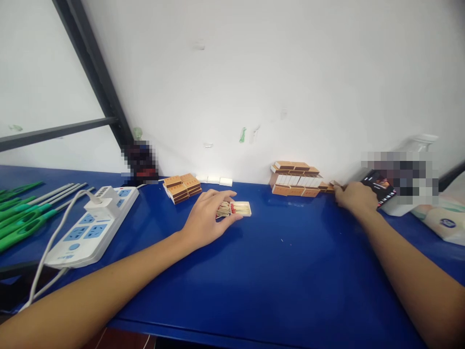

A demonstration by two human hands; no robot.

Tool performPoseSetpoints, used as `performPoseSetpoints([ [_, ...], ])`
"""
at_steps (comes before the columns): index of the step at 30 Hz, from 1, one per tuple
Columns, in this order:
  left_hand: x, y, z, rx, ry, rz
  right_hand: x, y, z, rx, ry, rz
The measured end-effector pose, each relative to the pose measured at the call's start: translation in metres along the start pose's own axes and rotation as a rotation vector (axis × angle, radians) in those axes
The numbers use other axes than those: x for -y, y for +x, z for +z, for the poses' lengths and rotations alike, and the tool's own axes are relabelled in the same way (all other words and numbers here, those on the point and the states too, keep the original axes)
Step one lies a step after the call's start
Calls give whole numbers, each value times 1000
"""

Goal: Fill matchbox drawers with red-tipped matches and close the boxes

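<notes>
My left hand (208,218) is closed around a white matchbox tray (246,209) on the blue table, thumb on the near side and fingers on the far side. Red-headed matches (224,209) lie at the tray's left end, partly covered by my hand. Over at the right, my right hand (358,199) has its fingers closed on a matchbox (336,186), mostly hidden by them. Just left of it stands a stack of orange-brown matchboxes (296,190). A smaller matchbox stack (181,188) sits behind my left hand, with white trays (214,180) along the wall.
A white power strip (109,228) with a plugged-in charger (103,202) and cable lies at the left. Green-handled tools (29,223) lie beyond it. A dark box (379,186), a white bottle (421,143) and a tissue pack (446,223) stand at the right.
</notes>
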State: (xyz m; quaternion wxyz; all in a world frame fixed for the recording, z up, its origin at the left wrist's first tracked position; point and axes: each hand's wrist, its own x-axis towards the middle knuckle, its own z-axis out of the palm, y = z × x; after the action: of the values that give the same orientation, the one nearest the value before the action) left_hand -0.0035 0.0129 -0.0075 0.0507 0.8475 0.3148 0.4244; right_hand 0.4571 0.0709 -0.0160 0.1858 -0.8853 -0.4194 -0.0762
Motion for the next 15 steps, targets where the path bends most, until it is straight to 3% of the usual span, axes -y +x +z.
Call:
performPoseSetpoints([
  [6, -1, -1, 0, 7, 6, -3, 4, -7, -1, 82, -54, 46],
  [12, -2, 0, 0, 7, -1, 8, 3, -3, 4, 84, -63, 68],
  [15, -2, 0, 0, 8, -1, 10, 1, 3, 7, 55, -36, 1],
])
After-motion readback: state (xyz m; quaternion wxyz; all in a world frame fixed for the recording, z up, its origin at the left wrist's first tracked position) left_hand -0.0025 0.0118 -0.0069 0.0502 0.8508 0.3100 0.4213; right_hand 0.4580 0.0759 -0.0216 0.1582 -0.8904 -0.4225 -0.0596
